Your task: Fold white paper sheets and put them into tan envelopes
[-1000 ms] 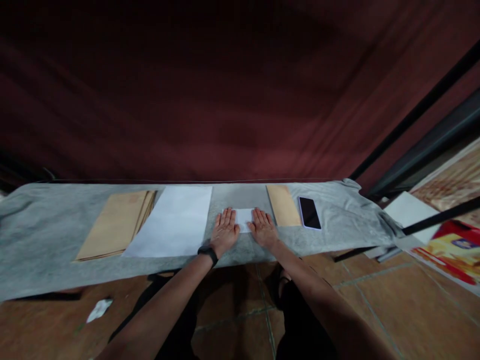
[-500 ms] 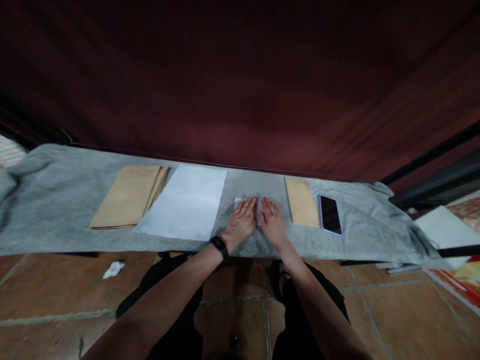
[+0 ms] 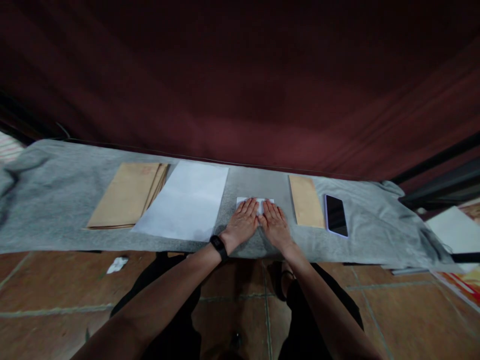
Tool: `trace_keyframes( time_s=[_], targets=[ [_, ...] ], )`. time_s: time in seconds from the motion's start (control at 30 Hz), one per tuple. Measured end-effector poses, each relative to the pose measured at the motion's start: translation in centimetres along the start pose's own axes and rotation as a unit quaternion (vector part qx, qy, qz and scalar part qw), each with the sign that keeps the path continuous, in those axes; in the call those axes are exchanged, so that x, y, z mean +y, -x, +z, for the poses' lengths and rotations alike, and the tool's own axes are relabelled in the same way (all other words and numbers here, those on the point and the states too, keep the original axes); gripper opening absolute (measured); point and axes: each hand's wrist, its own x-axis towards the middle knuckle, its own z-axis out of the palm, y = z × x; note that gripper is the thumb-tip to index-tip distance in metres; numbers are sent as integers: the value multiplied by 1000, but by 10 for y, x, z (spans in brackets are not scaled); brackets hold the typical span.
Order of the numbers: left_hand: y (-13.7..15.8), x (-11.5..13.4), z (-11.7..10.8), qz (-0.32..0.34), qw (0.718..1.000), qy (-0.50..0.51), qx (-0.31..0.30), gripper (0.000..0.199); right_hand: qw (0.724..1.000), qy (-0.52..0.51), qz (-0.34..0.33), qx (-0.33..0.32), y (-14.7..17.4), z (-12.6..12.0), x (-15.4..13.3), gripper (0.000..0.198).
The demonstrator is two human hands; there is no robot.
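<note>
A small folded piece of white paper [image 3: 260,206] lies on the grey cloth, mostly hidden beneath my hands. My left hand [image 3: 243,220] is spread flat on its left part, fingers stretched out, a black band on the wrist. On its right part my right hand [image 3: 275,224] also lies flat with fingers extended. The thumbs almost meet over the paper. Left of my hands rest large white paper sheets [image 3: 187,202]. To the right is a single brown envelope [image 3: 306,202].
A pile of brown envelopes [image 3: 125,197] lies at the left, partly under the white sheets. Beyond the single envelope sits a phone [image 3: 336,216] with a purple case. Grey cloth [image 3: 48,200] covers the narrow bench; a dark red curtain [image 3: 247,100] hangs behind. Crumpled tissue [image 3: 117,265] is on the tiled floor.
My right hand has slid a little to the right along the paper, and more of the paper's top edge shows. My left hand stays nearly in place. The view has shifted slightly.
</note>
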Motion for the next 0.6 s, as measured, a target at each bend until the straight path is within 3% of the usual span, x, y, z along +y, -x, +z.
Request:
trace_keyframes(
  time_s=[0.2,0.4,0.53,0.6],
  targets=[
    [-1,-3,0,-1,1000,9,-1,56,996,7,64,62,0,-1,13,60],
    [-1,-3,-2,2,1000,10,-3,64,984,-22,150,97,-9,-15,23,38],
    [-1,2,-1,-9,1000,11,-3,80,978,-100,164,81,-17,-20,25,28],
    [-2,5,-1,-15,1000,14,1,83,962,-182,188,80,-20,-21,26,24]
  ],
)
